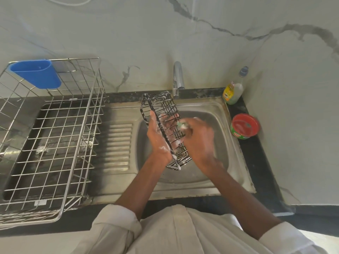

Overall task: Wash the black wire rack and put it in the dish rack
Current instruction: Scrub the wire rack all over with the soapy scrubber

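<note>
A black wire rack (159, 105), flecked with white soap foam, is held tilted on its side over the steel sink (222, 116). My left hand (156, 138) grips its long left edge, fingers showing through the wires. My right hand (199, 138) is closed on a small green and white scrubber (182, 125) pressed against the rack's right side; this hand is blurred. The large silver dish rack (55, 136) stands on the counter to the left and holds no dishes.
A blue plastic cup (36, 75) hangs on the dish rack's back left corner. The tap (178, 79) rises behind the sink with no water visible. A dish liquid bottle (233, 89) and a red-rimmed soap tub (244, 128) stand on the right counter.
</note>
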The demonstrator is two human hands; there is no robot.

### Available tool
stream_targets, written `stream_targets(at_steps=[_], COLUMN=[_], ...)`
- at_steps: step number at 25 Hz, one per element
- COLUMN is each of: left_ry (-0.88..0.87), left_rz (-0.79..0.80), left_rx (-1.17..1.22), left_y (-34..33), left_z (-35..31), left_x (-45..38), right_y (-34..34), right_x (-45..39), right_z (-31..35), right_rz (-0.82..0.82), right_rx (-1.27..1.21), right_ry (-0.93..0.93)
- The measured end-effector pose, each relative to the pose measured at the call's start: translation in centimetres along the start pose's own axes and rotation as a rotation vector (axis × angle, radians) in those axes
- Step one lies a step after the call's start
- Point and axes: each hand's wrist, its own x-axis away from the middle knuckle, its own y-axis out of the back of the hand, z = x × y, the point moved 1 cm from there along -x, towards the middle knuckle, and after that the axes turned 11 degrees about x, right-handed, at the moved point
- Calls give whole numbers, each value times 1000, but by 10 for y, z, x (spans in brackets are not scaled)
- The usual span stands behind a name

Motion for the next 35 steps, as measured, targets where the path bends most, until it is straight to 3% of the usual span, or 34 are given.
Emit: stream_targets(at_steps=[2, 6, 9, 12, 15, 18, 21, 24, 27, 31, 33, 35], left_ry=[-31, -96, -130, -140, -146, -129, -144, -142, -138, -146, -132, -114], left_rz=[-45, -195, -197, -253, -228, -269, -249, -254, -272, -308, -292, -311], left_rx=[55, 24, 79, 31, 109, 93, 176, 214, 250, 248, 293, 313], left_y=[-2, 4, 6, 6, 7, 10, 14, 15, 17, 14, 14, 15], left_z=[-1, -5, -6, -7, -6, -3, -1, -3, -5, -6, -6, -9], left_x=[1, -1, 0, 4, 2, -2, -7, -6, -6, -2, -2, -3], right_y=[-2, -1, -11, -8, -5, -5, -5, -1, -2, -4, -7, -6], right_x=[15, 18, 31, 29, 35, 27, 30, 33, 51, 41, 42, 42], right_z=[4, -17, -7, -10, -8, -3, 0, -13, -18, -15, -11, -17], right_rz=[30, -49, 73, 21, 116, 77, 167, 101, 173, 82, 138, 133], right_rx=[13, 58, -13, 47, 64, 105, 63, 162, 26, 68, 51, 77], right_ry=[143, -61, 130, -51, -21, -124, 22, -75, 70, -143, 27, -7])
